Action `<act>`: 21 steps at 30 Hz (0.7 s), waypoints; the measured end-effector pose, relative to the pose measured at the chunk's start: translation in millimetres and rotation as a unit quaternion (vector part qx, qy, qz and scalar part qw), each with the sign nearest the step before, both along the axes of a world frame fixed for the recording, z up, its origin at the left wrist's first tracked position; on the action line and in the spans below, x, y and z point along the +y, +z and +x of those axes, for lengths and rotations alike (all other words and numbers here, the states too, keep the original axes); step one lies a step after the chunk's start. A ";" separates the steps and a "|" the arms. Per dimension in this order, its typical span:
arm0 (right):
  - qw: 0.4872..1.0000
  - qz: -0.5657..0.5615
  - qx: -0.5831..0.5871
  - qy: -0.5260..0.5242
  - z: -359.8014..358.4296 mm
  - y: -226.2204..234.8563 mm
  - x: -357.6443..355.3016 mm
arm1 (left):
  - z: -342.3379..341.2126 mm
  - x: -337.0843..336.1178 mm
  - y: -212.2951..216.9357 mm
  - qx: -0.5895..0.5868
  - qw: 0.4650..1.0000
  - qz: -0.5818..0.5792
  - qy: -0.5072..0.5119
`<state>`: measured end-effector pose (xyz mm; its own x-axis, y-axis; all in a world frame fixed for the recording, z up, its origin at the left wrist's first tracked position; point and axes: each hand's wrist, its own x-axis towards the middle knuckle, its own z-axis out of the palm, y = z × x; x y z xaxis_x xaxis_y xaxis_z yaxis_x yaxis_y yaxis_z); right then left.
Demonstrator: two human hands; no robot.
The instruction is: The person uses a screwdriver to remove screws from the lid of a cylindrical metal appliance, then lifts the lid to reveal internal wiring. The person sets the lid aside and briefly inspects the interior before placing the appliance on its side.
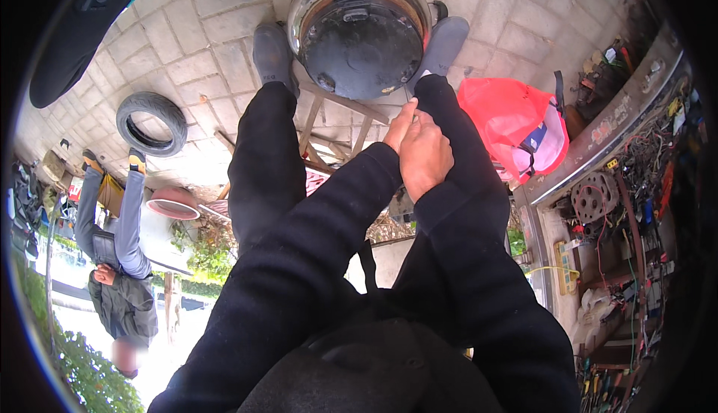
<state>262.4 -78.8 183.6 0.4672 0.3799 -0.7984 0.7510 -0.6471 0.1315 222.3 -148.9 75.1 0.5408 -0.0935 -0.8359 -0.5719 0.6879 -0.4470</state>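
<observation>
My left hand [402, 124] and my right hand [426, 157] are pressed together over my right leg, just below the near rim of a round metal basin [297, 10]. Their fingers are curled closed. A thin bit of something seems to stick out past the fingertips, but the hands hide most of it and I cannot name it. Inside the basin's shiny rim lies a dark, round, glossy surface [359, 50]. The basin stands between my two grey shoes [271, 54]. Wooden slats [329, 106] show between my legs.
A red bag [501, 110] lies right of my leg. Beyond it, a metal-edged bench [609, 140] borders a clutter of cables, parts and tools. At left are a black tyre [152, 123], a pinkish bowl [173, 203] and another person [123, 278]. Paving bricks [516, 39] cover the ground.
</observation>
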 end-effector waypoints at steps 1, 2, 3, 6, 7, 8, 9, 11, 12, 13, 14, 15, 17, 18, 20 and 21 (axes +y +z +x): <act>1.000 -0.001 0.001 0.002 0.6 -0.8 -1.6 | 0.6 1.3 2.6 0.015 0.999 0.034 -0.006; 1.000 0.013 0.012 0.008 1.2 -3.5 -2.5 | 0.6 5.0 5.3 0.020 0.998 0.060 -0.016; 1.000 0.001 0.017 -0.017 1.9 -4.3 -3.8 | -2.9 9.6 9.9 0.049 0.996 0.058 -0.054; 0.987 0.061 0.074 -0.131 8.9 -3.5 -6.7 | -1.0 29.5 25.9 0.096 0.988 0.040 -0.115; 0.967 0.118 0.109 -0.199 5.9 -3.2 -9.1 | 0.8 36.0 29.8 0.086 0.992 -0.037 -0.080; 0.928 0.111 0.149 -0.323 10.1 2.6 -11.1 | -3.6 41.7 30.6 0.088 0.988 -0.014 -0.128; 0.829 0.124 0.208 -0.505 13.5 8.2 -12.9 | -8.4 47.6 28.8 0.070 0.983 0.010 -0.168; 0.721 0.116 0.215 -0.648 19.8 19.7 -16.7 | -4.4 53.0 26.6 0.091 0.971 0.012 -0.221; 0.686 0.125 0.221 -0.682 20.8 22.4 -17.9 | -0.6 53.0 25.8 0.099 0.971 0.015 -0.218; 0.673 0.102 0.213 -0.701 24.7 22.4 -17.2 | 2.1 52.4 23.5 0.113 0.967 0.016 -0.227; 0.638 0.080 0.192 -0.741 27.2 20.0 -16.5 | 4.0 52.7 18.8 0.107 0.966 0.027 -0.233; 0.594 0.062 0.201 -0.777 29.8 15.9 -15.3 | 4.4 52.1 14.5 0.089 0.970 0.024 -0.227; 0.526 0.020 0.218 -0.822 34.0 6.5 -12.9 | -0.8 50.3 6.4 0.036 0.975 0.024 -0.216; 0.502 0.009 0.225 -0.835 36.1 4.6 -13.3 | -1.4 48.3 4.8 0.021 0.979 0.025 -0.203; 0.462 -0.011 0.218 -0.860 40.3 -0.1 -12.9 | -3.1 47.8 2.1 0.013 0.981 0.039 -0.188; 0.462 -0.005 0.243 -0.853 41.9 -2.4 -12.4 | -2.8 49.2 1.9 0.023 0.980 0.033 -0.195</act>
